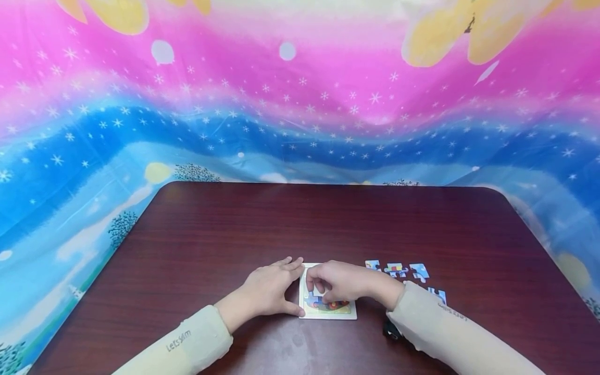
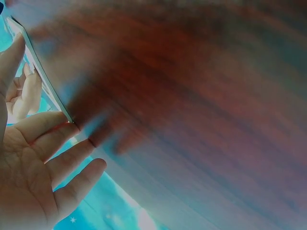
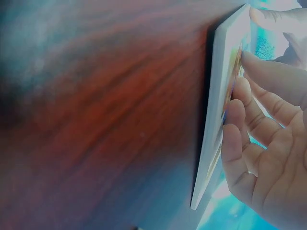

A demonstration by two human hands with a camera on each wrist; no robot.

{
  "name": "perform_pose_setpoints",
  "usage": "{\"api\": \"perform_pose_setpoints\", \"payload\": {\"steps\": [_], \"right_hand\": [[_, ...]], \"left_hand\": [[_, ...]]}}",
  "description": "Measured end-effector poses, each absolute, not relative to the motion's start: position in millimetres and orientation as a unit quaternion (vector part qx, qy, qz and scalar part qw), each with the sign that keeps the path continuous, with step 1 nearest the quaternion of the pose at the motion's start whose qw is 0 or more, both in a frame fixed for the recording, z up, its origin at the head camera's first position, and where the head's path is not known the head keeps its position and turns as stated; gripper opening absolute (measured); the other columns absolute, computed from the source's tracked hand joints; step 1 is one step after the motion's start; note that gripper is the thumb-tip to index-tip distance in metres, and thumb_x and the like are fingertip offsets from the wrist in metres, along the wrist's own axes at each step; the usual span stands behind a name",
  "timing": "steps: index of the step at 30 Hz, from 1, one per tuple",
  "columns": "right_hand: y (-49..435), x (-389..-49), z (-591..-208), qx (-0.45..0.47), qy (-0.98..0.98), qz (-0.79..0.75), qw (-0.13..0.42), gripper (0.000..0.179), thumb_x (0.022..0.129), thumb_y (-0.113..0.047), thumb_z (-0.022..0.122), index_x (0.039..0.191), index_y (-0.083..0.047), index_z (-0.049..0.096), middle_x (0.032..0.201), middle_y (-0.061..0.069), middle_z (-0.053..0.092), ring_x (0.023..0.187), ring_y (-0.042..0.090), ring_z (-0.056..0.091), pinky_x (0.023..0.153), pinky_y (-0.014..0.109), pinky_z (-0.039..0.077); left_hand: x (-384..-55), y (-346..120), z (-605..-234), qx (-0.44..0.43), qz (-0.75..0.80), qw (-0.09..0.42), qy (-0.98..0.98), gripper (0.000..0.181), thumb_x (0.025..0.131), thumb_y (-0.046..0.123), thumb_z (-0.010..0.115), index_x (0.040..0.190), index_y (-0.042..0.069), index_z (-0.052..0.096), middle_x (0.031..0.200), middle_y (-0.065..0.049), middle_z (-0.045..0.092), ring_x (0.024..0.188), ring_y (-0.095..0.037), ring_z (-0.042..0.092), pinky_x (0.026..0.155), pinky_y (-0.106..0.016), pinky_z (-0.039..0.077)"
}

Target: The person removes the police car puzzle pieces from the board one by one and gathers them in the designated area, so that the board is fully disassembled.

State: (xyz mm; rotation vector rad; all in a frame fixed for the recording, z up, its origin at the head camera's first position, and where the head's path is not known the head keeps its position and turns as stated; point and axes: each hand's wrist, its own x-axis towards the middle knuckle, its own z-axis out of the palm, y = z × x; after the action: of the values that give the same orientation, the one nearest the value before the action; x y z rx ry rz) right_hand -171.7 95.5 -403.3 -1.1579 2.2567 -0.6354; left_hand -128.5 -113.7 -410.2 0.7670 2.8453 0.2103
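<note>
A small jigsaw puzzle board (image 1: 352, 312) with a pale frame and a colourful picture lies near the table's front. My left hand (image 1: 272, 286) spreads along its left edge, thumb at the near corner and fingertips at the far one; the fingers look fairly straight in the left wrist view. Over the board bends my right hand (image 1: 344, 281), fingers curled down. Its thumb and fingertips pinch a puzzle piece against the picture, and the piece is mostly hidden. In the right wrist view, the fingertips of the right hand (image 3: 268, 129) touch the board's face.
Several loose puzzle pieces (image 1: 396, 270) lie to the right of the board, one partly behind the right sleeve. A small black object (image 1: 391, 330) shows under that sleeve. The dark wooden table (image 1: 281, 224) ends at a patterned cloth (image 1: 300, 104) behind and at the sides.
</note>
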Motion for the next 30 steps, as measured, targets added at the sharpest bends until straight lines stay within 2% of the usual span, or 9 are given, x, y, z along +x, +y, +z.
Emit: {"api": "perform_pose_setpoints", "payload": {"steps": [9, 16, 22, 30], "right_hand": [[92, -172, -406, -0.419, 0.848, -0.210, 0.247, 0.026, 0.079, -0.001, 0.074, 0.092, -0.018, 0.059, 0.077, -0.006, 0.055, 0.062, -0.001, 0.045, 0.058, 0.018, 0.040], [91, -171, -405, -0.401, 0.849, -0.219, 0.264, 0.028, 0.080, 0.000, 0.074, 0.093, -0.019, 0.059, 0.075, -0.007, 0.055, 0.060, 0.001, 0.046, 0.054, 0.019, 0.040], [97, -172, -404, -0.409, 0.828, -0.270, 0.272, 0.022, 0.082, 0.002, 0.071, 0.094, -0.013, 0.061, 0.080, -0.003, 0.060, 0.063, 0.001, 0.047, 0.058, 0.018, 0.043], [100, -172, -406, -0.406, 0.814, -0.304, 0.282, 0.019, 0.086, 0.000, 0.071, 0.095, -0.014, 0.062, 0.082, -0.007, 0.060, 0.064, 0.002, 0.050, 0.060, 0.019, 0.045]], "left_hand": [[-128, -114, -409, 0.258, 0.071, 0.095, 0.959, 0.095, 0.070, 0.064, 0.079, 0.145, 0.012, 0.053, 0.154, -0.002, 0.047, 0.143, -0.025, 0.045, 0.101, -0.048, 0.051], [-129, -113, -410, 0.257, 0.070, 0.100, 0.959, 0.094, 0.071, 0.064, 0.078, 0.146, 0.014, 0.052, 0.155, -0.001, 0.046, 0.144, -0.024, 0.044, 0.102, -0.049, 0.051], [-129, -113, -411, 0.259, 0.069, 0.101, 0.958, 0.095, 0.070, 0.066, 0.078, 0.145, 0.013, 0.052, 0.155, -0.002, 0.046, 0.143, -0.025, 0.044, 0.102, -0.049, 0.051], [-129, -114, -411, 0.259, 0.070, 0.100, 0.958, 0.095, 0.071, 0.066, 0.078, 0.145, 0.012, 0.052, 0.155, -0.002, 0.046, 0.143, -0.025, 0.044, 0.104, -0.049, 0.050]]}}
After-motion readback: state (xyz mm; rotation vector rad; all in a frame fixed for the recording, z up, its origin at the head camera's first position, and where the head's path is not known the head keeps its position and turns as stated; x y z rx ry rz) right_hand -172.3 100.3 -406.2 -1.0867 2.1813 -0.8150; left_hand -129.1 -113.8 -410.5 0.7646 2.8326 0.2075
